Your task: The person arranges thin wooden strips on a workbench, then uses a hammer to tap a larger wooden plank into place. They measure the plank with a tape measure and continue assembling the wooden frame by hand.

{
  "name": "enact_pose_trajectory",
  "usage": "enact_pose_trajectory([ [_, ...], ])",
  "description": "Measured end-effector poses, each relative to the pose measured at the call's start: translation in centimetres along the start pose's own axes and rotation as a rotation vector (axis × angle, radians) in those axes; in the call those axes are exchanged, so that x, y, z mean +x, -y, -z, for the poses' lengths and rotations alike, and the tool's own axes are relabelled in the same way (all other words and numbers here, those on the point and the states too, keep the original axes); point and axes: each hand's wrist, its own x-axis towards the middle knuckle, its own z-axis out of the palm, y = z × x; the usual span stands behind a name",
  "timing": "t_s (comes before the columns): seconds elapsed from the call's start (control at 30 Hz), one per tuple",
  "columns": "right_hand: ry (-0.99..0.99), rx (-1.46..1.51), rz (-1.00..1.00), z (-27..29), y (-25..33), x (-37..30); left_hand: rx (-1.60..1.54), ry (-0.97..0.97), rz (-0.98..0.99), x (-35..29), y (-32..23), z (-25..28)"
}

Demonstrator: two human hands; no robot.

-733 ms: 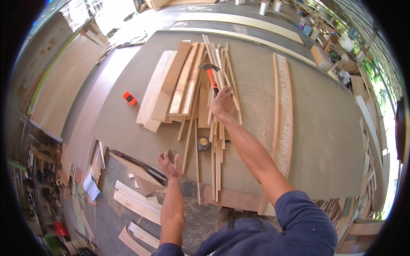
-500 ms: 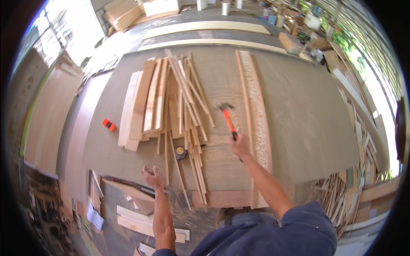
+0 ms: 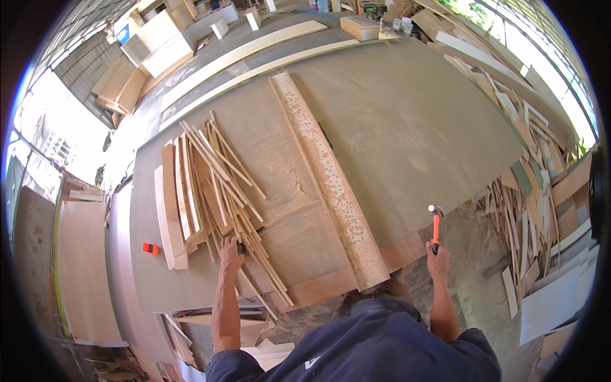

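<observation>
One hammer [image 3: 436,228] is held in the right hand [image 3: 438,256], its fingers wrapped around the dark lower handle; the orange shaft and head are pointed away from the body, beyond the fist, near the worktable's [image 3: 433,140] edge. One small dark object [image 3: 240,249] is seen at the fingers of the left hand [image 3: 230,254]; whether it is pinched or merely touched cannot be told. Beside that hand, one pile is formed by thin sticks [image 3: 258,247] and flat boards [image 3: 173,204], too overlapped to be counted. One orange object [image 3: 151,248] is placed left of the pile, and one speckled board [image 3: 331,184] is laid between the hands, farther out.
</observation>
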Motion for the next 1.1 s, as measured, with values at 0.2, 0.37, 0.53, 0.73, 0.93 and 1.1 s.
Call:
enact_pose_trajectory([
  [0.2, 0.266, 0.450, -0.317, -1.9, -2.1, 0.6, -0.097, -0.453, 0.346, -0.2, -2.0, 0.8],
  [0.37, 0.282, 0.246, -0.018, -2.3, -3.8, 1.6, -0.731, -1.109, 0.646, -2.1, -4.7, 2.9],
  [0.53, 0.349, 0.291, 0.008, -0.1, -1.9, 2.5, -1.293, -1.713, 0.529, -8.2, -6.1, 9.9],
  [0.73, 0.469, 0.432, 0.180, 5.0, 2.1, 3.0, -1.295, -1.150, 0.208, -20.3, -20.6, 10.8],
  [0.93, 0.595, 0.480, 0.442, 11.1, 10.8, 1.4, -0.480, -0.464, 0.235, -26.8, -41.2, -5.2],
  [1.1, 0.630, 0.504, 0.519, 12.3, 13.8, -3.4, -0.562, -0.698, 0.614, -27.3, -47.2, -15.1],
])
